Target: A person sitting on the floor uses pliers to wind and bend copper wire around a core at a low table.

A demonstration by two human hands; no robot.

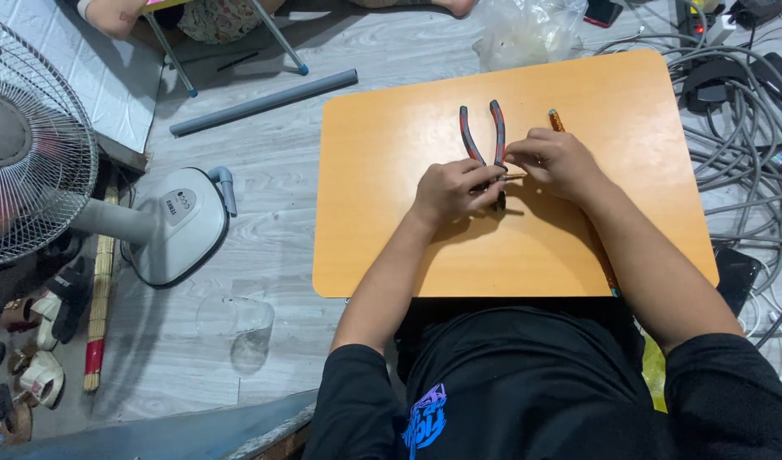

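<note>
A pair of pliers (484, 135) with grey and red handles lies on the orange table (391, 213), handles pointing away from me. My left hand (453, 189) is closed over the pliers' head, next to a small thin metal piece (515, 177). My right hand (557, 159) pinches that small piece at its right end, fingertips almost meeting the left hand's. A long thin stick with a copper-coloured end (557, 120) runs under my right forearm. What sits inside the pliers' jaws is hidden by my fingers.
A standing fan (33, 153) with a white base (182, 226) stands on the floor at left. A grey pipe (263, 102) lies beyond the table. Tangled cables (740, 128) fill the right side. A clear glass (235, 319) lies on the floor near left. Sandals (33, 341) sit at far left.
</note>
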